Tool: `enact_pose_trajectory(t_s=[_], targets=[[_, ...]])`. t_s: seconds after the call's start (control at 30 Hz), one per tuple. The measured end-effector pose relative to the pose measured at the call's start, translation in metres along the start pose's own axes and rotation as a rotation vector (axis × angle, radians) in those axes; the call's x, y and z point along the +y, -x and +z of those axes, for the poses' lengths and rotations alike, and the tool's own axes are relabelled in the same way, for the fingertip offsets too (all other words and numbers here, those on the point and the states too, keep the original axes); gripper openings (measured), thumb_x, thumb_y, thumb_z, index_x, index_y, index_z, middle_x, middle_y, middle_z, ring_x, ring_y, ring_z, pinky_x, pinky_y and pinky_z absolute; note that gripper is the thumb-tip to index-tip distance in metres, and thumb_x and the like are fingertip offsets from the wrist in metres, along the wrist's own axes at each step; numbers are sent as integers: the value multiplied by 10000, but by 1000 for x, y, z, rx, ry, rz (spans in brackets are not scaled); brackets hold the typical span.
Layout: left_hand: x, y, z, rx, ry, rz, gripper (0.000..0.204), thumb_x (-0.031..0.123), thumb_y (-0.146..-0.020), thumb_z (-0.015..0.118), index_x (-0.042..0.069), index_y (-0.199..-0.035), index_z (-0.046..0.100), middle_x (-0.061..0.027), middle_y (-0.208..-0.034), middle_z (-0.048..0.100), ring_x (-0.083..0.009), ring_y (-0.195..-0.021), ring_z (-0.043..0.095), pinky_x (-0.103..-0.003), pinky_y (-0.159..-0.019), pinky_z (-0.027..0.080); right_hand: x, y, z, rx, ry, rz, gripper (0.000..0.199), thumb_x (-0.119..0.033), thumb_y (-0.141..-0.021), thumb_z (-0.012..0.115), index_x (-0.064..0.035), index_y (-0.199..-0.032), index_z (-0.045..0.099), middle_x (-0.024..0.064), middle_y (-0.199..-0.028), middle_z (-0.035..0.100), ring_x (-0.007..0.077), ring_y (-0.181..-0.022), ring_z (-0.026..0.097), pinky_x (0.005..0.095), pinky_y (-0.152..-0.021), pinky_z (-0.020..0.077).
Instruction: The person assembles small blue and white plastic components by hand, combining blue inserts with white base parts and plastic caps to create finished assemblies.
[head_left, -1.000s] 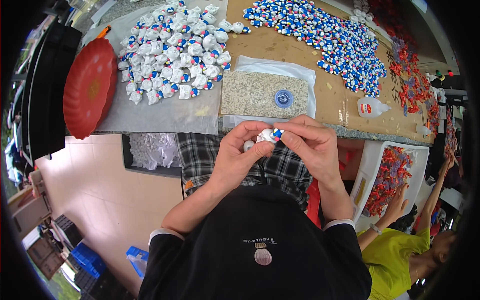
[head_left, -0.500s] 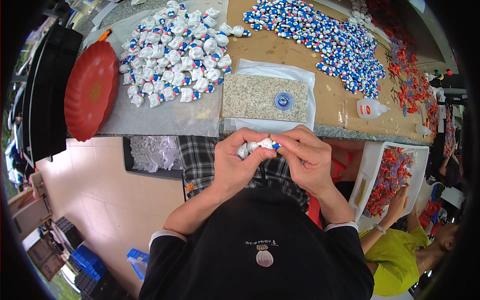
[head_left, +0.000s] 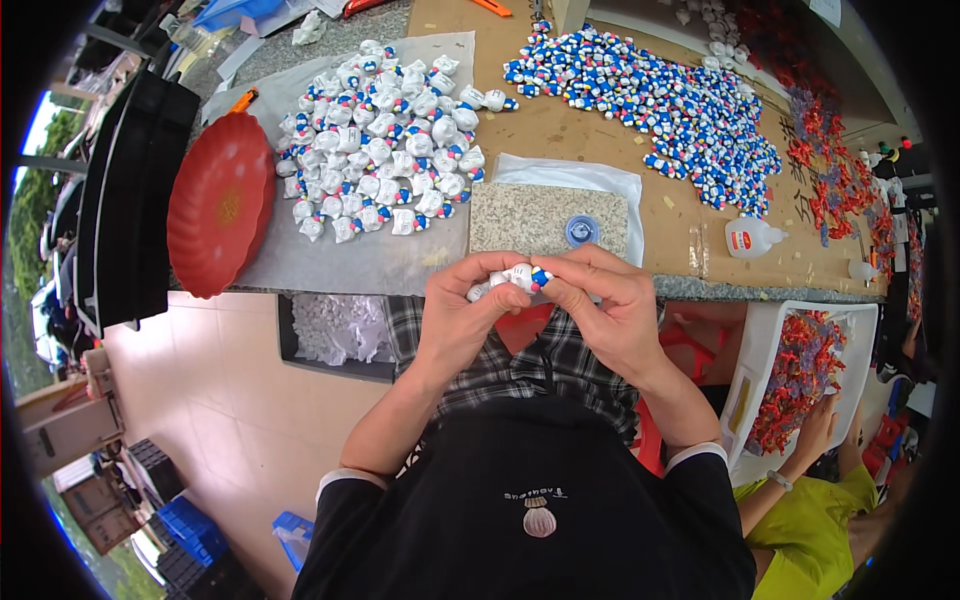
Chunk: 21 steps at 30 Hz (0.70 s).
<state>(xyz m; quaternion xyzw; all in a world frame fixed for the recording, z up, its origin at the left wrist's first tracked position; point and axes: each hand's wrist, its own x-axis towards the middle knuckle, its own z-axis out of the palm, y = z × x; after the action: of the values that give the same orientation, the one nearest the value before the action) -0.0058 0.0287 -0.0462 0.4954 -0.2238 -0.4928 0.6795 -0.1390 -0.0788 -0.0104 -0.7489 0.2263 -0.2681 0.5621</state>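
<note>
My left hand [head_left: 462,315] and my right hand [head_left: 607,305] meet just below the table's front edge. Together they pinch a small white figurine [head_left: 510,279] with blue and red parts, held between the fingertips of both hands. Straight ahead on the table lies a speckled stone slab [head_left: 535,219] on a white sheet, with a small round blue cap [head_left: 582,232] on it. A heap of several white figurines [head_left: 385,150] rests on a grey mat to the left. A wide spread of small blue and white parts [head_left: 665,100] covers the brown board to the right.
A red round tray [head_left: 218,205] leans at the table's left end beside stacked black trays [head_left: 125,200]. A small white glue bottle [head_left: 752,238] lies at right. Red parts fill a white bin [head_left: 800,370], where a person in a yellow shirt [head_left: 815,500] reaches.
Both hands have stayed together on the figurine, shifting slightly lower and turning it between the fingers. The table's contents have not moved.
</note>
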Motion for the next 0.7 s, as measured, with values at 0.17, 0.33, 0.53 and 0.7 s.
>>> enact_pose_trajectory(t_s=[0.17,0.33,0.53,0.7], targets=[[5,-2,-4,14,45,-38,241,62,-787,669,-4,-1012,617,-15,-815,625,-32,-642,523,-170,-586,435,0,-5,-12,4,112,-44,236,-50,-776,651,-7,-1007,650,89,-823,628,156,-714,582,251,-621,450],[52,-27,-33,425,-549,342,224,24,-767,655,11,-991,651,-13,-768,623,-44,-648,515,-182,-581,406,16,-36,-72,243,397,10,228,-64,-780,630,-2,-999,646,104,-832,625,170,-703,581,272,-615,442],[98,-87,-80,690,-1012,479,291,149,-763,687,-13,-1002,649,-81,-817,632,-117,-738,552,-250,-697,431,49,-61,-101,232,856,-70,176,-83,-750,633,-33,-917,664,108,-775,576,272,-791,547,362,-697,436],[89,-84,-92,636,-682,453,333,232,-844,629,-9,-1074,617,-42,-845,622,-58,-666,492,-185,-616,377,54,-68,-99,128,1022,-165,173,-81,-757,625,-28,-919,653,111,-853,574,269,-834,540,375,-718,435]])
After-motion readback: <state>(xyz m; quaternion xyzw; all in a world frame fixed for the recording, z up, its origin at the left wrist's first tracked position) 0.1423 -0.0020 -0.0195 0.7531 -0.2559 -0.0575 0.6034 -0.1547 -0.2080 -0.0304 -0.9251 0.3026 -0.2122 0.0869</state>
